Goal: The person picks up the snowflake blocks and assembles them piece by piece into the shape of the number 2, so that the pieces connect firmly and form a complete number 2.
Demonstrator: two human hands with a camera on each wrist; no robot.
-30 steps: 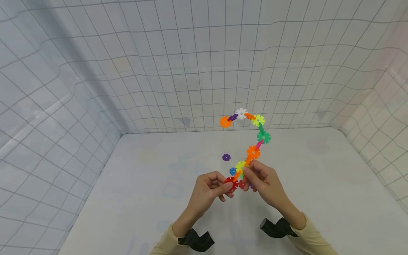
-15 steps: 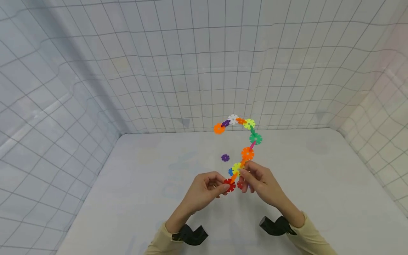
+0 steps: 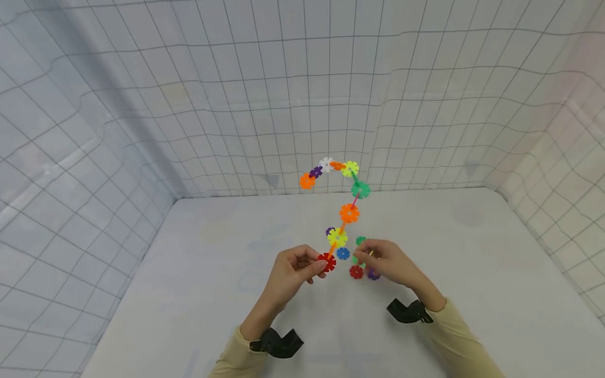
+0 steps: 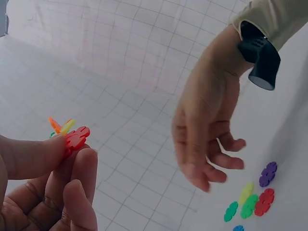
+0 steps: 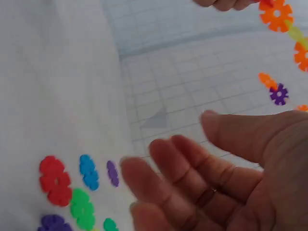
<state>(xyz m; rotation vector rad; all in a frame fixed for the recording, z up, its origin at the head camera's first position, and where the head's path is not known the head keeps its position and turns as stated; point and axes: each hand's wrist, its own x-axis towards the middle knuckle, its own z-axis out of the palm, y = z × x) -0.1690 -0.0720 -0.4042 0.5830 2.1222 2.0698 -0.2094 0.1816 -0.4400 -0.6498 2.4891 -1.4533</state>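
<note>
My left hand [image 3: 294, 270] pinches a red notched snowflake disc [image 4: 78, 137] between thumb and fingers. That disc ends a curved chain of interlocked discs, held up above the table. Along it are a yellow disc [image 3: 337, 238], an orange disc [image 3: 349, 213], a green disc [image 3: 361, 189] and a white disc, with an orange disc [image 3: 307, 181] at the far tip. My right hand [image 3: 388, 261] is off the chain and holds nothing; its fingers are loosely bent in the right wrist view. Below it lie loose discs, among them a red one [image 3: 356, 272] and a blue one [image 3: 343, 253].
Other loose discs lie on the white table [image 3: 212, 294]: a purple one [image 5: 55, 224], a green one [image 5: 82, 209] and a yellow one [image 4: 246, 192]. Another purple disc [image 5: 112, 173] lies farther off. Grid-patterned sheeting [image 3: 302, 105] rises behind the table and at both sides.
My right hand has let go of the chain near its yellow disc and drawn away over the loose discs. My left hand has moved the chain left and slightly up.
</note>
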